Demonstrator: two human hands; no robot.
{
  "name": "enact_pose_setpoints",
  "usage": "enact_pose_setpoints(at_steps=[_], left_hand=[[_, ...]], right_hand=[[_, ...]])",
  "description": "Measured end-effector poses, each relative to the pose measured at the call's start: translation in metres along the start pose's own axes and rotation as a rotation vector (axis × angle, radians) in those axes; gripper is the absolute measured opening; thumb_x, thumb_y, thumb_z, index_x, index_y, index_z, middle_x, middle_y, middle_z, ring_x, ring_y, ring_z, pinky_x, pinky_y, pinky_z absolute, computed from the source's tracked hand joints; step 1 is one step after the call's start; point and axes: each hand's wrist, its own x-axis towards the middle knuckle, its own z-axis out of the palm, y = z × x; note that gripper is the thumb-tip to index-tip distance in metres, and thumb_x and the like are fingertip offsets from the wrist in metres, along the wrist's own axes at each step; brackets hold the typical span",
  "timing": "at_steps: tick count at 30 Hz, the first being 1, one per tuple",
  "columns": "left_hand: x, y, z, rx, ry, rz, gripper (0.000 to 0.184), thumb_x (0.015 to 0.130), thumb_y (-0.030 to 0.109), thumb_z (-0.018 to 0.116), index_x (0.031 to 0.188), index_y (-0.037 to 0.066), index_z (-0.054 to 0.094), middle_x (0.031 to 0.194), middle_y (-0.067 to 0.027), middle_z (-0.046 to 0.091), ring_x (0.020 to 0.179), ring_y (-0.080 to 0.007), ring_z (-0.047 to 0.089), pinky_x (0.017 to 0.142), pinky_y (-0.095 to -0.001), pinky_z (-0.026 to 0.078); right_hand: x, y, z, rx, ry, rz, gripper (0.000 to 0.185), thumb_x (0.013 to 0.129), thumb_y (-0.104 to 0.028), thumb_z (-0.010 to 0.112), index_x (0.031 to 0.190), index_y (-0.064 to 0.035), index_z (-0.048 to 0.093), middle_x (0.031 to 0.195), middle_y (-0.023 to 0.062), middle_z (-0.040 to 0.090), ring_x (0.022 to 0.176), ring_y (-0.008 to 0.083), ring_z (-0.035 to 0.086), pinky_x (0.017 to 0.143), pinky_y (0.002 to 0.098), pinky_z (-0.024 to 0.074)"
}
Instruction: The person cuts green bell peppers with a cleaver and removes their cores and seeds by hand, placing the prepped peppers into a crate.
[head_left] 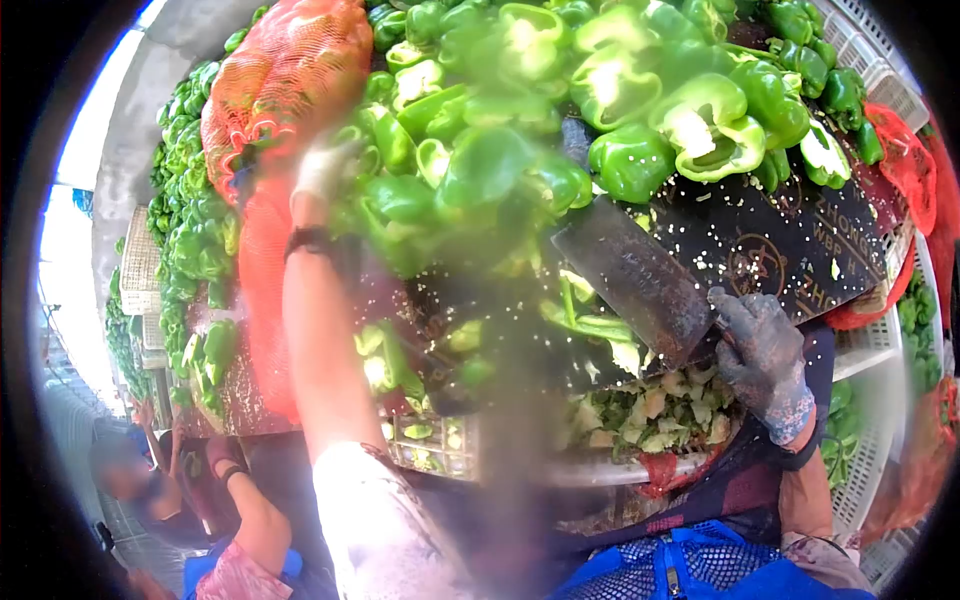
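My right hand (762, 362), in a dark stained glove, is wrapped round the handle end of a broad cleaver (640, 280). The blade lies over the black board (770, 250), which is scattered with pale seeds. My left hand (335, 165), in a light glove and blurred, reaches to the left edge of a heap of green peppers (490, 165); its fingers are smeared, and what they touch is unclear. Halved peppers (705, 130) with pale cores show in the heap. Cut strips (590, 320) lie beside the blade.
An orange mesh sack (280, 80) stands at the left, beside more peppers (190, 240). Pepper trimmings (655, 415) fill a crate below the board. A white crate (880, 400) and red netting (900, 160) are at the right. Another person (250, 530) is at the lower left.
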Motion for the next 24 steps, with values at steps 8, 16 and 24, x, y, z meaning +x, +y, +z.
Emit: enact_pose_setpoints(at_steps=[8, 16, 24], left_hand=[[-0.059, 0.027, 0.008, -0.036, -0.13, 0.002, 0.054, 0.079, 0.007, 0.068, 0.13, 0.002, 0.049, 0.114, -0.0114, 0.062, 0.1, -0.022, 0.059, 0.083, -0.0329, 0.049], [-0.089, 0.064, -0.022, 0.766, -0.353, -0.2, 0.037, 0.076, 0.021, 0.071, 0.108, 0.003, 0.064, 0.089, -0.0084, 0.067, 0.067, -0.0219, 0.063, 0.057, -0.0348, 0.05], [-0.035, 0.123, 0.081, 0.446, -0.195, 0.295, 0.065, 0.081, 0.053, 0.069, 0.128, 0.008, 0.06, 0.121, -0.0173, 0.062, 0.113, -0.0257, 0.058, 0.095, -0.0357, 0.044]], right_hand=[[0.001, -0.002, -0.002, 0.019, 0.033, -0.013, 0.05, 0.07, 0.001, 0.066, 0.119, -0.0069, 0.061, 0.092, 0.0149, 0.059, 0.088, 0.0354, 0.059, 0.075, 0.0456, 0.0498], [-0.005, 0.009, 0.002, 0.021, 0.111, -0.077, 0.052, 0.069, -0.001, 0.066, 0.12, -0.0085, 0.061, 0.091, 0.0148, 0.059, 0.087, 0.0349, 0.059, 0.072, 0.0439, 0.0512], [-0.006, 0.013, -0.001, 0.02, 0.045, -0.057, 0.052, 0.071, -0.003, 0.066, 0.122, -0.0084, 0.059, 0.089, 0.0139, 0.058, 0.086, 0.0353, 0.057, 0.074, 0.0445, 0.0498]])
